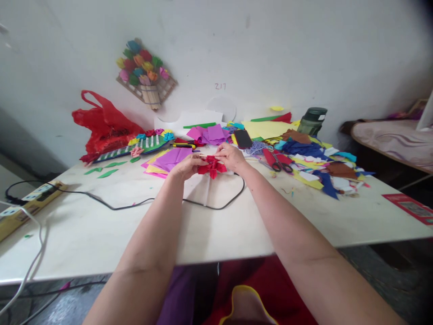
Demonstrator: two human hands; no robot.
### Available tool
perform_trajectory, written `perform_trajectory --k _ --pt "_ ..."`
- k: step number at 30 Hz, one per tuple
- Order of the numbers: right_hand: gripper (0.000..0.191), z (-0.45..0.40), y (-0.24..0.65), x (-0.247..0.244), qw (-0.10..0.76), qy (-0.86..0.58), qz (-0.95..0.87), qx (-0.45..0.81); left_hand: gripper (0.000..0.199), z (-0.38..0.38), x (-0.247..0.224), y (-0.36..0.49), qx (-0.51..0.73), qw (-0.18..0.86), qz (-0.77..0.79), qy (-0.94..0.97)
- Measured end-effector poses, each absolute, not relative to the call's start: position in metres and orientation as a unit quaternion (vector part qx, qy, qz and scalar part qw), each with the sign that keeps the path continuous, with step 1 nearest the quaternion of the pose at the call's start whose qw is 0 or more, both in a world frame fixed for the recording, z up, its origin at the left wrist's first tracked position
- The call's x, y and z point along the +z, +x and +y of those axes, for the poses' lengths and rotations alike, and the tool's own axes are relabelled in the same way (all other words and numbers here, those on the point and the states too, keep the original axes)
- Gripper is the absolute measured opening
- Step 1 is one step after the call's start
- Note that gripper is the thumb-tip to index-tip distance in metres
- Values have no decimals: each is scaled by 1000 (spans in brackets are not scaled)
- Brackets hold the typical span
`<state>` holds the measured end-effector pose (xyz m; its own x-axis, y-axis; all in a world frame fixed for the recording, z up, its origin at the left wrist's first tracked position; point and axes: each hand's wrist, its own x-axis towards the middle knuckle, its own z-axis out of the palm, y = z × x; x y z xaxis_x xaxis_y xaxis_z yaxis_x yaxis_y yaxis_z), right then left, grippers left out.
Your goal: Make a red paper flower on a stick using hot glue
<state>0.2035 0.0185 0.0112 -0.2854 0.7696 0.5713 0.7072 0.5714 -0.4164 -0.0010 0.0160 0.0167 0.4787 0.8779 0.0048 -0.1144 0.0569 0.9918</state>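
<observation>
A red paper flower (212,168) with pointed petals is between my two hands, above the middle of the table. My left hand (188,166) has its fingers closed on the flower's left side. Pinched at the upper right edge of the flower are the fingertips of my right hand (231,157). A thin pale line, perhaps a stick, runs between the fingertips at the flower's top, too small to make out. Below the flower lies a pale, narrow translucent strip (206,193). Purple and yellow paper sheets (171,160) lie just left of my left hand.
A black cable (115,208) loops below my hands from a power strip (32,203). Scissors (281,163), a phone (242,138) and paper scraps (324,164) lie to the right. A red plastic bag (104,122) and green paper leaves (108,174) are left; a dark bottle (313,121) stands behind.
</observation>
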Motion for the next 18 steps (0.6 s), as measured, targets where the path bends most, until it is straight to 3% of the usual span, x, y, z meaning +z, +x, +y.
perform_trajectory --k 18 --pt "14 12 201 14 372 -476 -797 3 15 12 19 14 427 613 396 534"
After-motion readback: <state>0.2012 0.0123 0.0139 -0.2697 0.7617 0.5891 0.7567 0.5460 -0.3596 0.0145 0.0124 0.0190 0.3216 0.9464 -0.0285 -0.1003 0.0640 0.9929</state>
